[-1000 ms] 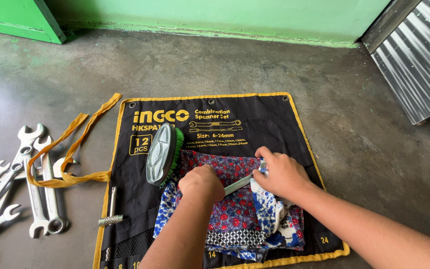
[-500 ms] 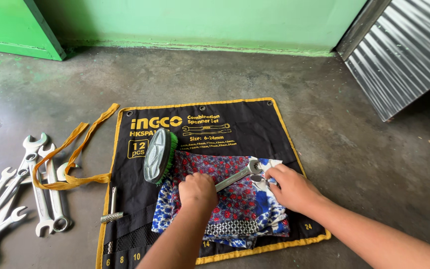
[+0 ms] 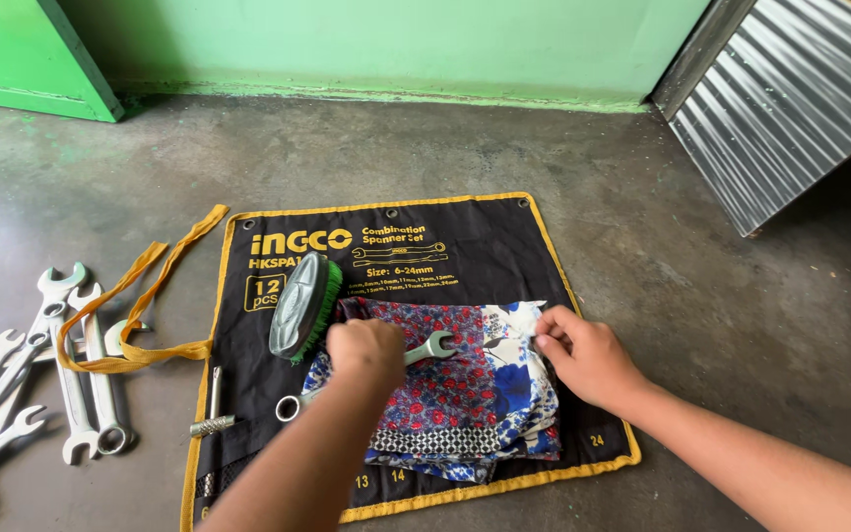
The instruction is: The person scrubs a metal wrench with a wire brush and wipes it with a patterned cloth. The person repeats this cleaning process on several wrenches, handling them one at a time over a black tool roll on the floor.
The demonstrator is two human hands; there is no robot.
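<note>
My left hand point(image 3: 366, 353) is closed around the middle of a steel combination spanner point(image 3: 427, 349). Its open jaw points right over a red, blue and white patterned cloth point(image 3: 465, 389), and its ring end sticks out to the left. My right hand point(image 3: 588, 363) rests on the cloth's right edge, fingers pinching the fabric. The cloth lies on a black tool roll with yellow trim point(image 3: 465, 246) spread flat on the concrete floor. A brush with green bristles point(image 3: 302, 305) stands on its edge on the roll, just left of my left hand.
Several loose spanners point(image 3: 71, 374) lie on the floor at the left, with the roll's yellow tie strap point(image 3: 140, 305) draped over them. A small metal socket bit point(image 3: 211, 426) sits on the roll's left edge. A green wall runs along the back, with corrugated metal sheet point(image 3: 790, 99) at the right.
My left hand has drawn the spanner leftwards out of the cloth, so its ring end now shows at the left. My right hand let go of the spanner and holds the cloth.
</note>
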